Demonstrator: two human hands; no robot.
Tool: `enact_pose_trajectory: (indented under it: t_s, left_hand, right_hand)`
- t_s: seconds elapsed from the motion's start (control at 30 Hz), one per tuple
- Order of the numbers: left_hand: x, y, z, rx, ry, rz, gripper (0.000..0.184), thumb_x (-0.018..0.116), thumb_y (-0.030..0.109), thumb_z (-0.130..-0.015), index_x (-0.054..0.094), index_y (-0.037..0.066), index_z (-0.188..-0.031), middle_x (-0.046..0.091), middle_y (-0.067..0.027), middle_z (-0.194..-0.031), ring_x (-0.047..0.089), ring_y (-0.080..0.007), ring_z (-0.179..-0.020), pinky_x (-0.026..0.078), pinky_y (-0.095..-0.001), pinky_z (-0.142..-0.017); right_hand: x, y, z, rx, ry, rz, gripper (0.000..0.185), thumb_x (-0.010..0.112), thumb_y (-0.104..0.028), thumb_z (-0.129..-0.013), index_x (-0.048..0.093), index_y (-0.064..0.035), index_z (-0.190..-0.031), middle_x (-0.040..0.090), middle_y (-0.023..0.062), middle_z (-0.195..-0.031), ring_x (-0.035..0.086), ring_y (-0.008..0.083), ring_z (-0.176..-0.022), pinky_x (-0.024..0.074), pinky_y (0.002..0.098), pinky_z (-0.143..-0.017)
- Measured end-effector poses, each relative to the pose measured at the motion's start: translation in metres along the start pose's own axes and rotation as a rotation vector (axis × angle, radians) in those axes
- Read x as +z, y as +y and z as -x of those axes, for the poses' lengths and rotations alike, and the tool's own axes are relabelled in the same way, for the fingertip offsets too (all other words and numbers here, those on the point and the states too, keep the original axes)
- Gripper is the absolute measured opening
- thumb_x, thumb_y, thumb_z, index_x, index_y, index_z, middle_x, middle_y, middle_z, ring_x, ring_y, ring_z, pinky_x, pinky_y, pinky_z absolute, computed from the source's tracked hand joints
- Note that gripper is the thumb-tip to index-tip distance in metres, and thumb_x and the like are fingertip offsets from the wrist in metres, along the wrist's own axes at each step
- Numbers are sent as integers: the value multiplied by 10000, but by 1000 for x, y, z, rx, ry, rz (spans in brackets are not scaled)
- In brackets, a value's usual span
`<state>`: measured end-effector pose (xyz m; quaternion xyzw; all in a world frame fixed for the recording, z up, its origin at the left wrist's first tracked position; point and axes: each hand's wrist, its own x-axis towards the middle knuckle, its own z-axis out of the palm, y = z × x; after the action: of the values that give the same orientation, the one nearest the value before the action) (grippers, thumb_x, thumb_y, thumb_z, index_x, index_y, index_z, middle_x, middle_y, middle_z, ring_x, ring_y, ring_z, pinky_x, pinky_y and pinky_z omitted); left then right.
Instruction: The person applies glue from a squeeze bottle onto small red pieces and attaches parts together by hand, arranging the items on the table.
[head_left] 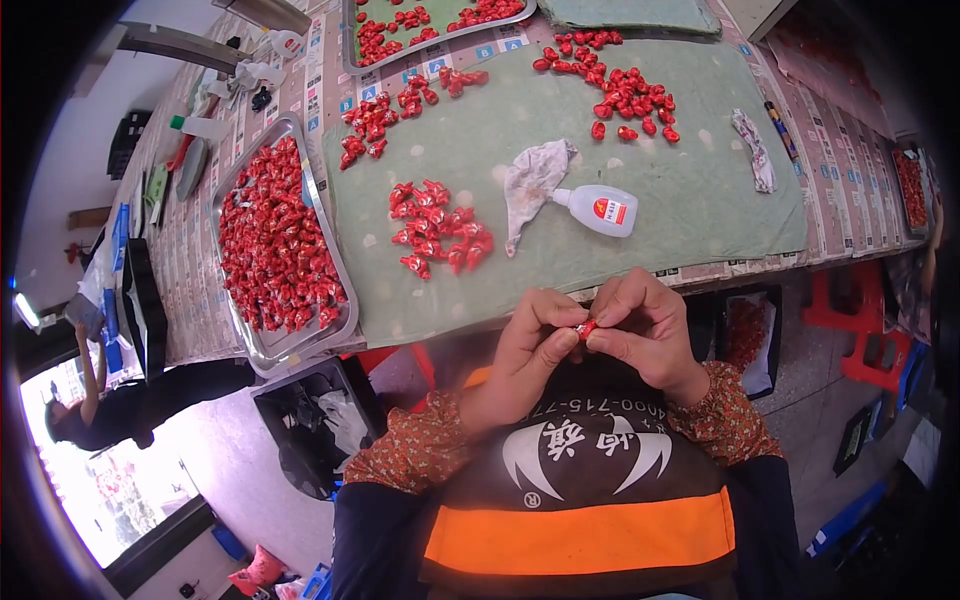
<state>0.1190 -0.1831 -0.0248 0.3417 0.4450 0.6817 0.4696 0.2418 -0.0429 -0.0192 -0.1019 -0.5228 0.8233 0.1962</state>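
My left hand [528,345] and my right hand [652,332] meet just in front of the table edge, above the apron. Between their thumbs and fingertips they pinch one small glossy red piece [586,327] with a light mark on it; the fingers partly cover it. On the green mat [440,310] ahead lies a cluster of similar red figure-like pieces [437,228]. A clear squeeze bottle [603,211] with a red and white label lies on its side, its neck touching a crumpled, stained white cloth [536,180].
A metal tray [349,310] heaped with red pieces stands left. Another tray [440,42] and loose rounder red pieces [635,95] lie farther back. A rolled cloth [753,150] and a pen [781,130] are at right. A black bin [318,425] sits below; another person [140,405] stands far left.
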Motion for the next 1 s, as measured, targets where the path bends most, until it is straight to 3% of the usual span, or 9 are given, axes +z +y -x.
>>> enact_pose_trajectory:
  t_s: [0.37,0.43,0.57,0.63,0.83,1.0]
  left_hand:
    - [0,1,0,-13,9,9,154,470,82,-1005,462,38,-1152,477,-90,-1086,501,-112,-860,449,-241,-754]
    - [1,3,-1,-50,45,38,141,472,97,-1008,456,43,-1137,487,-76,-1068,503,-106,-843,443,-238,-745]
    - [2,5,-2,-111,84,98,138,479,128,-1011,441,52,-1120,511,-54,-1014,507,-91,-804,446,-237,-722]
    - [4,10,-2,-229,145,160,147,488,158,-1012,428,61,-1105,531,-30,-942,504,-72,-746,453,-226,-666]
    - [3,13,-5,-300,173,265,162,500,197,-1013,426,72,-1083,538,-27,-821,500,-68,-662,442,-203,-537]
    - [0,17,-6,-379,214,321,168,502,207,-1013,426,77,-1088,534,-35,-773,500,-80,-616,442,-205,-512]
  right_hand:
    - [0,1,1,36,11,-13,230,715,30,-811,518,-50,-897,572,65,-829,551,116,-757,447,239,-684]
    - [1,1,2,79,44,-48,202,693,49,-836,525,-39,-906,579,25,-862,552,69,-772,452,213,-687]
    - [3,-3,1,132,65,-68,187,686,27,-855,524,-39,-919,596,19,-862,575,60,-754,468,201,-665]
    - [1,-3,2,177,65,-44,160,674,-4,-878,523,-37,-920,607,16,-850,594,54,-738,486,196,-646]
    - [2,-7,-1,215,81,17,136,639,-54,-918,563,-16,-1024,630,27,-894,605,48,-761,506,191,-659]
    - [4,-4,0,153,55,65,178,621,-29,-918,550,12,-1076,639,79,-962,617,93,-826,518,227,-706]
